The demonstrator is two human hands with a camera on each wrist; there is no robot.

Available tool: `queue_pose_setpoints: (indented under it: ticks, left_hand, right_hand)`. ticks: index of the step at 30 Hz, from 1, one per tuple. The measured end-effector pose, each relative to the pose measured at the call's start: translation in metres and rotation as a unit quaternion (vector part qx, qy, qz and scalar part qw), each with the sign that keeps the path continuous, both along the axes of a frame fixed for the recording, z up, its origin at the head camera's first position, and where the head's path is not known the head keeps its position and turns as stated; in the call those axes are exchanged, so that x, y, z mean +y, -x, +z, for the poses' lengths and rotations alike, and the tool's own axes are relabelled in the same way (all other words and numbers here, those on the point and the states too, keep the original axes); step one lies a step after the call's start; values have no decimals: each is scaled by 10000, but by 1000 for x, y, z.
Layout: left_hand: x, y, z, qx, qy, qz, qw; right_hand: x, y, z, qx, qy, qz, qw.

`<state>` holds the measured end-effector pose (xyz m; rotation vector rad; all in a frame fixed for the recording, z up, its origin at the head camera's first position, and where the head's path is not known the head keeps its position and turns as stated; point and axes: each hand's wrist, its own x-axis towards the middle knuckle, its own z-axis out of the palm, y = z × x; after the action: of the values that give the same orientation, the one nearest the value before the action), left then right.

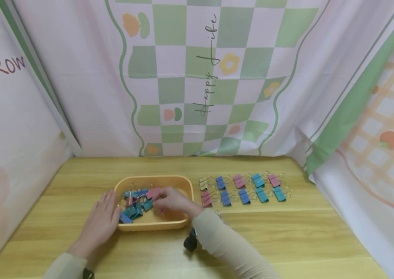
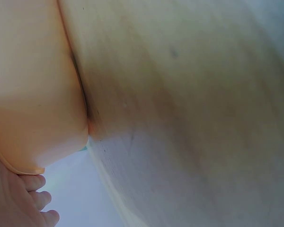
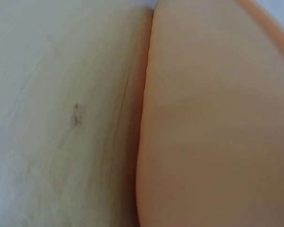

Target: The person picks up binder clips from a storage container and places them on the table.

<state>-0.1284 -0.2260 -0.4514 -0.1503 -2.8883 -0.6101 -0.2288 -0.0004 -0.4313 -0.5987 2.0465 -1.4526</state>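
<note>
A yellow-orange plastic tray (image 1: 153, 226) stands on the wooden table, also large in the left wrist view (image 2: 38, 109) and right wrist view (image 3: 213, 123). Teal, blue and pink binder clips lie heaped in its left half. My left hand (image 1: 102, 217) rests along the tray's left side, fingers extended, thumb by the rim. Inside the tray is my right hand (image 1: 172, 201), fingers bent, fingertips at a pink binder clip (image 1: 153, 192) and close to a teal binder clip (image 1: 147, 205). Whether it pinches the clip is hidden; the right wrist view shows no fingers.
Right of the tray, binder clips lie in two rows, among them a gold clip (image 1: 203, 184) and a teal clip (image 1: 279, 194). Wire handles (image 1: 218, 214) show beside my right sleeve. A black device (image 1: 190, 241) sits at my right wrist. Printed curtains (image 1: 204, 77) enclose the table.
</note>
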Motion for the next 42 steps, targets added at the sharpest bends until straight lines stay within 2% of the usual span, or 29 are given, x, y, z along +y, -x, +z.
queue_pose_setpoints:
  ticks: [9, 14, 23, 28, 35, 42]
  left_hand:
    - [-1, 1, -1, 80, 11, -28, 10000]
    - [0, 1, 0, 126, 30, -39, 9999]
    - [0, 0, 0, 155, -8, -49, 9999]
    - [0, 0, 1, 174, -14, -50, 9998]
    - [0, 0, 2, 172, -23, -60, 9998]
    - [1, 0, 3, 153, -1, -66, 9999]
  right_hand:
    - [2, 0, -2, 248, 44, -82, 9996]
    - [5, 0, -2, 248, 122, -14, 9996]
    - [16, 2, 2, 374, -81, 61, 9992]
    - [23, 2, 7, 386, -119, 189, 9990]
    - [33, 1, 17, 290, 120, 354, 9989]
    - [47, 0, 31, 236, 184, 333, 9990]
